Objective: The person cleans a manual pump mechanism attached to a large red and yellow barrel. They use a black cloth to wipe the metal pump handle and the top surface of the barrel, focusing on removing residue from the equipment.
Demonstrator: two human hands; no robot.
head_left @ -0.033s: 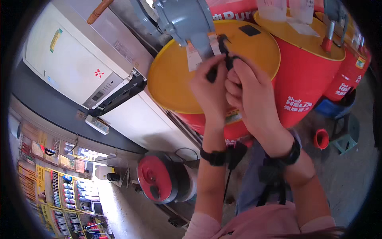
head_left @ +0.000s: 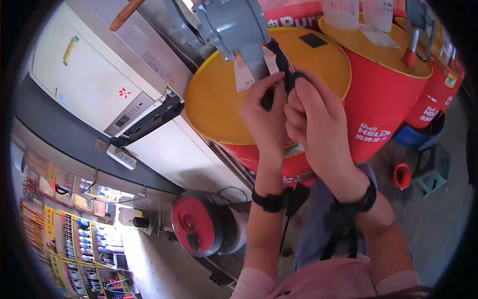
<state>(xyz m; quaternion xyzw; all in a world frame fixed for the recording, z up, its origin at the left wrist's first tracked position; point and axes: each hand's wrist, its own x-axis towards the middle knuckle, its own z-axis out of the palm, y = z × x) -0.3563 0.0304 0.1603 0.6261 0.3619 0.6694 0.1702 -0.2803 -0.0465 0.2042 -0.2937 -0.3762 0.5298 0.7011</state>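
Through the head camera I have both grips up in front of me, meeting on one soft-looking black piece [head_left: 283,64]. My left grip [head_left: 266,122] pinches its lower part between thumb and fingers, and a dark bit shows inside the curl of that hand; I cannot tell whether it belongs to the same piece. My right grip [head_left: 322,122] is clenched on it from the other side, thumb and forefinger near its lower end, the remaining fingers folded in. The black piece runs up and slightly left from between the two, its upper end beside the spout of the grey pump [head_left: 231,27]; I cannot tell whether they touch. Behind and below both grips is the near drum [head_left: 214,112], red with a yellow top. On that top, a white label [head_left: 243,74] lies just beyond the left grip, and a dark square [head_left: 313,40] lies farther beyond the right. To the right of the right grip stands a second drum [head_left: 383,94] with two clear jugs [head_left: 341,14] on it, and lower on that side a red bucket [head_left: 402,175] sits near a green stool [head_left: 434,167]. Well left of the left grip I have a white cabinet [head_left: 84,74], and below and left of it a red-and-black machine [head_left: 194,224].
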